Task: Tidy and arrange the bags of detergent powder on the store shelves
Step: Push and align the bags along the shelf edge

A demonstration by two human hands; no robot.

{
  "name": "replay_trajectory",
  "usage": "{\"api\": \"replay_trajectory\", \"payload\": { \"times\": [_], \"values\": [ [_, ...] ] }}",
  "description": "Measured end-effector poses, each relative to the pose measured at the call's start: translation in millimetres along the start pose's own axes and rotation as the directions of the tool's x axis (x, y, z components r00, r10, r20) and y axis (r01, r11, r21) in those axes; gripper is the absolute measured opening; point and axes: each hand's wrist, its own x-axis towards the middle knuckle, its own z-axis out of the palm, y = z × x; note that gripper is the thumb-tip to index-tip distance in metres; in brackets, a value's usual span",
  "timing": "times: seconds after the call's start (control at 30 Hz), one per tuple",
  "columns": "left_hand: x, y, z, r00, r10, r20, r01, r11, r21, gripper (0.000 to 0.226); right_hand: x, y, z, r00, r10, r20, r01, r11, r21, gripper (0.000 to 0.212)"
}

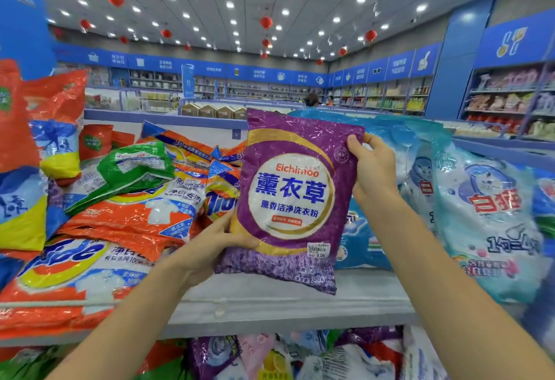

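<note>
A purple detergent bag with a white round label hangs upright above the grey top shelf. My left hand grips its lower left edge, thumb across the front. My right hand holds its upper right edge, thumb on the front and fingers behind. Orange Tide bags lie in a loose heap on the left of the shelf, with a green bag on top. Pale blue bags stand in a row on the right.
Orange-and-yellow bags stand upright at the far left. A lower shelf holds several mixed bags. Behind the shelf the shop floor opens, with blue wall shelving and a person far off.
</note>
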Motion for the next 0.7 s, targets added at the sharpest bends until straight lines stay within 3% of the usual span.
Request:
{"api": "replay_trajectory", "payload": {
  "times": [0.1, 0.23, 0.43, 0.47, 0.57, 0.7],
  "values": [
    [4.7, -10.3, 28.4, 1.0, 0.0, 0.01, 0.002, 0.994, -0.106, 0.067, -11.1, -12.3, -15.5, 0.995, -0.062, -0.075, 0.059, 0.998, -0.035, 0.012],
    [14.6, -25.1, 70.0, 0.999, 0.003, 0.05, 0.002, 0.994, -0.105, 0.089, -27.2, -35.0, -56.3, 0.976, -0.136, -0.168, 0.113, 0.984, -0.14, 0.01],
    [25.9, -49.9, 151.4, 0.971, -0.02, 0.24, 0.049, 0.992, -0.114, 0.042, -54.6, -75.1, -149.2, 0.923, -0.231, -0.307, 0.16, 0.958, -0.238, 0.011],
    [27.6, -55.2, 166.2, 0.96, -0.031, 0.277, 0.064, 0.992, -0.111, 0.041, -58.8, -81.7, -166.3, 0.908, -0.245, -0.339, 0.167, 0.956, -0.242, 0.014],
    [35.0, -70.2, 214.5, 0.926, -0.054, 0.373, 0.066, 0.998, -0.019, 0.08, -75.1, -102.9, -219.1, 0.866, -0.274, -0.418, 0.16, 0.945, -0.287, 0.014],
    [42.4, -95.9, 294.6, 0.875, -0.1, 0.474, 0.123, 0.992, -0.019, 0.051, -100.5, -131.2, -299.3, 0.82, -0.297, -0.489, 0.145, 0.935, -0.324, 0.013]
  ]
}}
